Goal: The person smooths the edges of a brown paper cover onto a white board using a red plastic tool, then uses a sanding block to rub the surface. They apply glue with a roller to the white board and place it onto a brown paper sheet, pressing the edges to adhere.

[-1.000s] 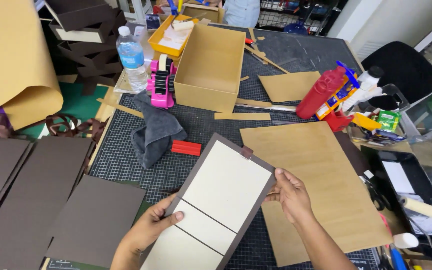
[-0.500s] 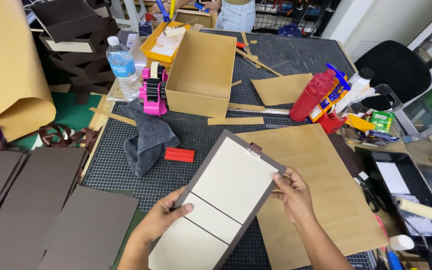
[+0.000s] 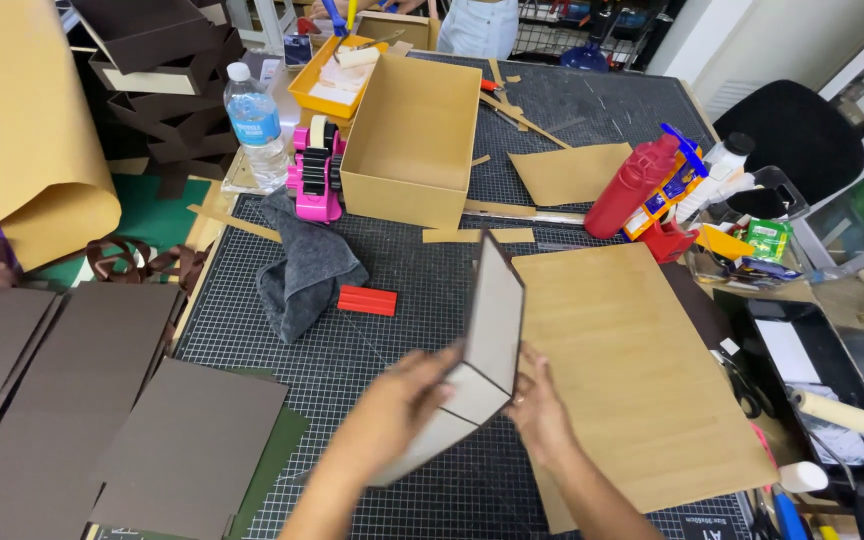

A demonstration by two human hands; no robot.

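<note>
Both hands hold a folding board cover (image 3: pixel 487 330), dark brown at the edges and off-white inside, tipped up on edge above the gridded cutting mat (image 3: pixel 392 340). My left hand (image 3: pixel 402 400) grips its lower left panel. My right hand (image 3: pixel 542 410) holds it from behind at the lower right. A large tan sheet (image 3: pixel 632 370) lies flat on the mat just right of the cover. A small red block (image 3: pixel 367 300) and a grey cloth (image 3: pixel 307 270) lie on the mat to the left of it.
An open tan box (image 3: pixel 417 140), a pink tape dispenser (image 3: pixel 317 170) and a water bottle (image 3: pixel 252 125) stand at the back. A red squeeze bottle (image 3: pixel 637 185) sits at the right. Brown boards (image 3: pixel 102 430) lie at the left, a black tray (image 3: pixel 822 390) with a roller at the right.
The cover lay nearly flat with its pale inside facing up; now it is folded and tipped up on edge. Both hands have shifted lower along it.
</note>
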